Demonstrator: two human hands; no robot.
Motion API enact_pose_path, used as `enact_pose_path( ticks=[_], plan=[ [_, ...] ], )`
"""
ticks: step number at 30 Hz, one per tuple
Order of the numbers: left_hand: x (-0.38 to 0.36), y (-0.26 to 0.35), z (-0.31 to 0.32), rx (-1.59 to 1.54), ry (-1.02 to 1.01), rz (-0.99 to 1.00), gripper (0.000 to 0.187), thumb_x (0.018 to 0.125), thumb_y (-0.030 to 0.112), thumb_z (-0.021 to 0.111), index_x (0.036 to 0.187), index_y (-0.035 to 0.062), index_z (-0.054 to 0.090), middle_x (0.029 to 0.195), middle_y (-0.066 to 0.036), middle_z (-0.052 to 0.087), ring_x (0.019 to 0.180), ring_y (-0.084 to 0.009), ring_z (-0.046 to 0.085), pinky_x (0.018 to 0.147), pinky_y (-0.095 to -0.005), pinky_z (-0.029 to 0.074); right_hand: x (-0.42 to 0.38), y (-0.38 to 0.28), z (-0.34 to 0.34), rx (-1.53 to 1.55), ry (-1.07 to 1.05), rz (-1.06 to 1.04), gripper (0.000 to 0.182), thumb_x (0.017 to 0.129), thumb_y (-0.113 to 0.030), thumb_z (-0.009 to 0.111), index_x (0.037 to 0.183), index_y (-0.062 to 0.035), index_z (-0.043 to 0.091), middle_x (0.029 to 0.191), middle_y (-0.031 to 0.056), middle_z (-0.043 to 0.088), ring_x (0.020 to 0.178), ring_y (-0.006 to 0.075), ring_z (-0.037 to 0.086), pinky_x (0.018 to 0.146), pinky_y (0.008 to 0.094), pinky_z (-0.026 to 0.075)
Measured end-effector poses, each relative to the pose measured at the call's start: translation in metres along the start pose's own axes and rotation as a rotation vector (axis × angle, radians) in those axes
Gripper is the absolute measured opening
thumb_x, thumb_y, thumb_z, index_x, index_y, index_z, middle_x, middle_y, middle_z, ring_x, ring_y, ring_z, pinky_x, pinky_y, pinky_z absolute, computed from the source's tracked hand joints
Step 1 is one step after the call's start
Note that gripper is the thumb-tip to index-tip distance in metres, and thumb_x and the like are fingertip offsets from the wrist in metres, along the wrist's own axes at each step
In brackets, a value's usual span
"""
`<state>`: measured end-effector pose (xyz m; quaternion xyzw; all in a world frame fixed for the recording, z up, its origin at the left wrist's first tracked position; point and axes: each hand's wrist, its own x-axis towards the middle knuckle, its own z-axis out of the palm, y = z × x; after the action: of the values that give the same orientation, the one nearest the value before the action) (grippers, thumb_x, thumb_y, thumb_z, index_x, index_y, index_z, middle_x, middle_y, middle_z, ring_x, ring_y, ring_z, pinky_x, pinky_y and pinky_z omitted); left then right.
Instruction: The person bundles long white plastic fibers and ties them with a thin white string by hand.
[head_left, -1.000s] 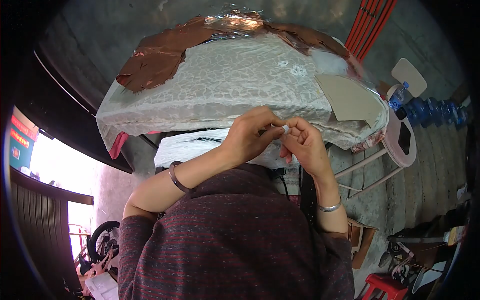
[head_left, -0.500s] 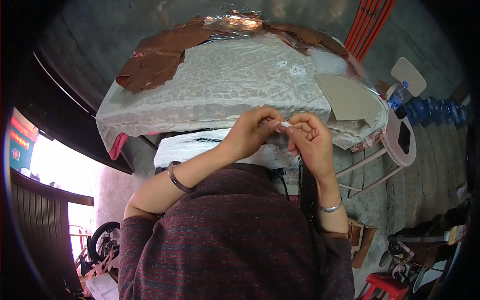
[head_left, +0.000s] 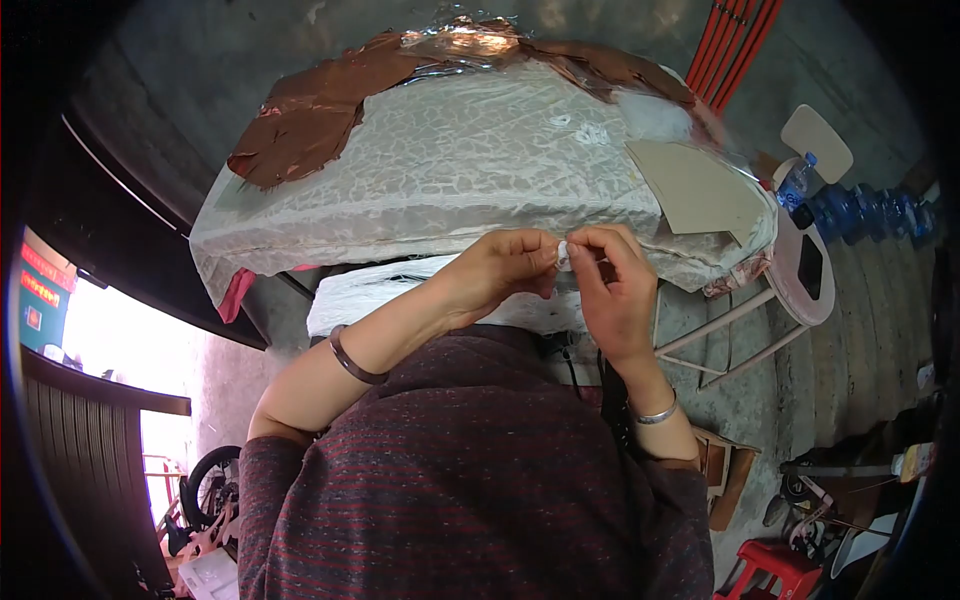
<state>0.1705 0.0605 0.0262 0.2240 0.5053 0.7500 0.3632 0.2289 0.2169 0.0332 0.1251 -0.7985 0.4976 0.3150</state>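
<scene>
Head view: both of the person's hands are raised in front of the near edge of the table (head_left: 480, 150), fingertips close together. The left hand (head_left: 503, 268) holds a small white piece (head_left: 563, 256) in a narrow pinch between thumb and forefinger, the remaining fingers curled. The right hand (head_left: 618, 288) pinches the same piece from the opposite side, thumb and forefinger nearly together. The piece is largely covered by the fingertips; it appears to be thread or soft cloth, though its exact form cannot be confirmed at this size.

Below the hands, between table and torso, lies a white bundle (head_left: 372, 293) of strand-like material. The table carries a pale patterned cover. On it are noted: brown sheets (head_left: 300, 135) along the far left edge, white loops (head_left: 590, 132) right of the middle, and a grey-beige board (head_left: 700, 190) at the right. Beside the table's right end stands a pale seat (head_left: 785, 280) bearing a dark flat object (head_left: 810, 267). A dark bangle (head_left: 352, 358) encircles the left forearm; a silver bangle (head_left: 657, 414) encircles the right wrist.
</scene>
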Motion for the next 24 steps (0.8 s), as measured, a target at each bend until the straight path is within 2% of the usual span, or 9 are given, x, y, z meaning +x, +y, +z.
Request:
enact_pose_path(
  ticks=[6, 8, 10, 12, 14, 15, 17, 22, 24],
  plan=[
    [0.004, -0.01, -0.001, -0.258, -0.021, -0.047, 0.024, 0.086, 0.023, 0.056, 0.098, 0.0023, 0.055, 0.083, -0.003, 0.056, 0.076, -0.0119, 0.053, 0.076, -0.0276, 0.042, -0.002, 0.011, 0.003, -0.01, -0.019, 0.007, 0.007, 0.079, 0.003, 0.057, 0.086, 0.0015, 0.057, 0.079, 0.004, 0.055, 0.064, 0.007, 0.051, 0.056, 0.0185, 0.04],
    [0.006, -0.008, 0.004, -0.093, 0.133, -0.056, 0.02, 0.084, 0.019, 0.06, 0.094, 0.002, 0.057, 0.083, -0.004, 0.058, 0.075, -0.0108, 0.054, 0.074, -0.0273, 0.044, -0.002, 0.014, 0.003, -0.001, -0.035, -0.006, 0.007, 0.08, 0.003, 0.057, 0.087, 0.0015, 0.057, 0.078, 0.0032, 0.055, 0.064, 0.0064, 0.05, 0.055, 0.018, 0.04],
    [0.008, -0.004, 0.004, 0.018, 0.155, -0.056, 0.017, 0.083, 0.016, 0.061, 0.091, 0.0019, 0.059, 0.082, -0.005, 0.059, 0.073, -0.0104, 0.054, 0.071, -0.0262, 0.044, -0.003, 0.018, 0.003, 0.008, -0.052, -0.02, 0.007, 0.08, 0.002, 0.057, 0.087, 0.0014, 0.057, 0.077, 0.0023, 0.055, 0.063, 0.0058, 0.05, 0.055, 0.0175, 0.039],
    [0.012, -0.001, 0.001, 0.13, 0.174, -0.057, 0.014, 0.081, 0.014, 0.063, 0.087, 0.0018, 0.06, 0.08, -0.005, 0.06, 0.07, -0.0099, 0.055, 0.069, -0.0251, 0.045, -0.003, 0.023, 0.002, 0.142, -0.045, 0.142, 0.007, 0.082, 0.0, 0.057, 0.089, 0.0004, 0.057, 0.076, 0.0002, 0.055, 0.061, 0.0041, 0.049, 0.052, 0.0169, 0.038],
    [0.017, 0.0, -0.001, 0.341, 0.237, 0.025, 0.014, 0.08, 0.013, 0.064, 0.085, 0.0005, 0.061, 0.073, -0.004, 0.062, 0.063, -0.0089, 0.056, 0.056, -0.0227, 0.045, -0.003, 0.024, 0.0, 0.189, -0.056, 0.203, 0.008, 0.083, -0.001, 0.056, 0.091, -0.0001, 0.057, 0.075, -0.0004, 0.055, 0.061, 0.0033, 0.049, 0.051, 0.0166, 0.038],
    [0.018, 0.001, 0.0, 0.341, 0.234, 0.019, 0.014, 0.08, 0.013, 0.064, 0.085, 0.0005, 0.061, 0.073, -0.004, 0.062, 0.063, -0.0089, 0.056, 0.056, -0.0227, 0.045, -0.003, 0.025, -0.001, 0.237, -0.068, 0.26, 0.009, 0.084, -0.002, 0.056, 0.092, -0.0005, 0.057, 0.075, -0.0011, 0.055, 0.06, 0.0025, 0.049, 0.05, 0.0164, 0.038],
    [0.021, 0.004, 0.004, 0.666, 0.287, 0.158, 0.014, 0.081, 0.013, 0.063, 0.085, -0.0004, 0.062, 0.07, -0.005, 0.063, 0.062, -0.0079, 0.057, 0.053, -0.0219, 0.044, -0.002, 0.026, -0.001, 0.343, -0.057, 0.282, 0.01, 0.084, -0.003, 0.055, 0.093, -0.0005, 0.056, 0.075, -0.0008, 0.055, 0.06, 0.0022, 0.048, 0.05, 0.0164, 0.039],
    [0.03, 0.008, 0.012, 0.834, 0.339, 0.181, 0.01, 0.083, 0.006, 0.058, 0.087, -0.0027, 0.06, 0.074, -0.005, 0.061, 0.071, -0.0105, 0.059, 0.062, -0.0221, 0.046, 0.0, 0.031, -0.002, 0.429, -0.026, 0.289, 0.01, 0.085, -0.004, 0.055, 0.094, -0.0003, 0.055, 0.076, 0.0002, 0.056, 0.06, 0.0027, 0.049, 0.05, 0.0167, 0.04],
    [0.035, 0.003, 0.011, 0.886, 0.337, 0.233, 0.01, 0.083, 0.005, 0.058, 0.088, -0.0028, 0.059, 0.073, -0.006, 0.061, 0.071, -0.0118, 0.06, 0.063, -0.0225, 0.046, -0.002, 0.036, 0.002, 0.312, 0.009, 0.101, 0.009, 0.085, -0.003, 0.054, 0.094, -0.0003, 0.055, 0.077, 0.0009, 0.056, 0.06, 0.0036, 0.05, 0.051, 0.0168, 0.041]
  ],
)
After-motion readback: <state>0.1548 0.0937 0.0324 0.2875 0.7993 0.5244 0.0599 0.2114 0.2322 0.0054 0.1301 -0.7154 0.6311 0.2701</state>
